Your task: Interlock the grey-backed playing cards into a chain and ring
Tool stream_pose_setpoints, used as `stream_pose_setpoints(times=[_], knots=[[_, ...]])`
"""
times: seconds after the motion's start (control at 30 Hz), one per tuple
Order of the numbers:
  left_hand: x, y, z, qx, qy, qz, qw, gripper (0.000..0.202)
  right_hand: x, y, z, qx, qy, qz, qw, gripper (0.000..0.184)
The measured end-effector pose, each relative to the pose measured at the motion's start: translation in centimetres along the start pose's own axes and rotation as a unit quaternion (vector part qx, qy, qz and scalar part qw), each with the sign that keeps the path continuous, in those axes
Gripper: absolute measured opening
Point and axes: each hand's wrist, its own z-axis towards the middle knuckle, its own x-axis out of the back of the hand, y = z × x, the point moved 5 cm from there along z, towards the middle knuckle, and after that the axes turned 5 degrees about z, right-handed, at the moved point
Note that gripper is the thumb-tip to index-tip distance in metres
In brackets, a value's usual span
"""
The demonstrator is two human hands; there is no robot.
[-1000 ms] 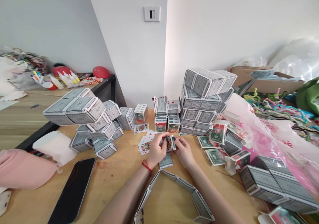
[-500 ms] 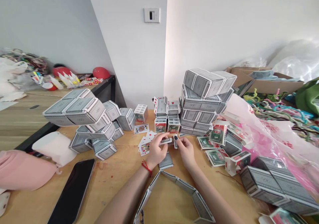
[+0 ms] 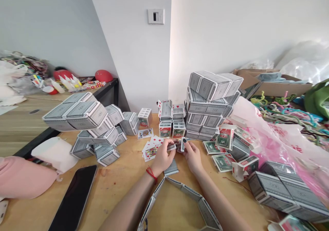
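Note:
My left hand [image 3: 164, 155] is closed on a folded playing card [image 3: 171, 147], with a red string round the wrist. Close to it, my right hand [image 3: 192, 155] pinches another playing card [image 3: 182, 144] between thumb and fingers. Below the hands a patterned card piece [image 3: 171, 168] lies face down on the table. Several face-up playing cards [image 3: 151, 152] are spread just left of my left hand. Between my forearms stands an open ring of joined folded cards [image 3: 177, 184]. How the two held cards meet is partly hidden by the fingers.
Behind my hands rises a tall stack of card blocks [image 3: 214, 104]; another stack [image 3: 79, 114] leans at the left. Card boxes [image 3: 223, 162] lie at the right near a pink plastic bag [image 3: 277, 135]. A phone [image 3: 74, 198] and a pink cap [image 3: 23, 176] rest at the left.
The card in my right hand has tilted more upright and shifted slightly right. My left hand has turned its card a little downward. The view has moved slightly.

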Motion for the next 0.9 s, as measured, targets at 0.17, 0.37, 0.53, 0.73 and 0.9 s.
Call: stream_pose_setpoints(times=[0.17,0.37,0.53,0.73,0.9], knots=[[-0.7,0.7,0.0,-0.028,-0.079,0.016,0.996,0.040,0.2,0.1,0.1,0.009,0.004,-0.010,1.000,0.029],[-1.3,1.3,-0.1,-0.076,-0.153,0.037,0.985,0.049,0.4,0.4,0.2,-0.002,0.023,0.017,1.000,0.029],[-1.7,1.1,-0.3,-0.080,-0.191,0.059,0.977,0.052,0.7,0.7,0.2,-0.010,0.032,0.034,0.999,0.029],[-2.1,1.0,-0.6,-0.092,-0.199,0.082,0.972,0.058,0.9,0.9,0.3,-0.005,0.031,0.030,0.999,0.027],[-1.8,0.8,-0.7,-0.077,-0.176,0.064,0.979,0.062,0.5,0.7,0.3,-0.015,0.017,0.040,0.999,0.026]])
